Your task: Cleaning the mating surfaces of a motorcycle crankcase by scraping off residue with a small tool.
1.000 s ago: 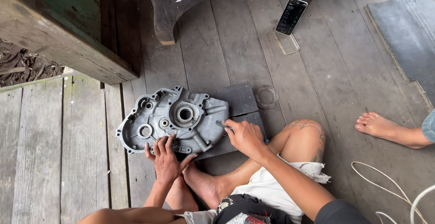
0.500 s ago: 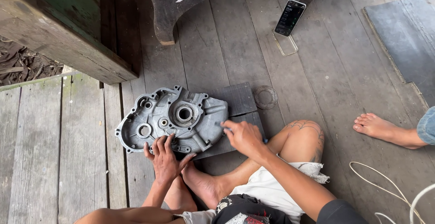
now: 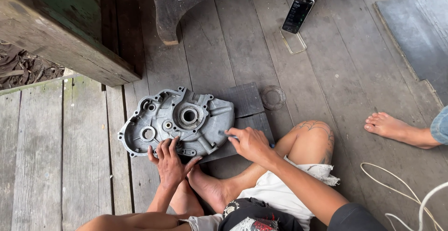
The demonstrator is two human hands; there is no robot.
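left hand (image 3: 171,162) is pressing flat, fingers spread, on the casing (image 3: 177,121); right hand (image 3: 252,143) is gripping a small tool against its edge. casing is lying on dark boards (image 3: 245,101); the tool could slip and gouge it.

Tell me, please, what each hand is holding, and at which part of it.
The left hand presses on the near edge of the grey metal engine cover. The right hand grips a thin tool by its handle end, with the tip at the cover's right edge.
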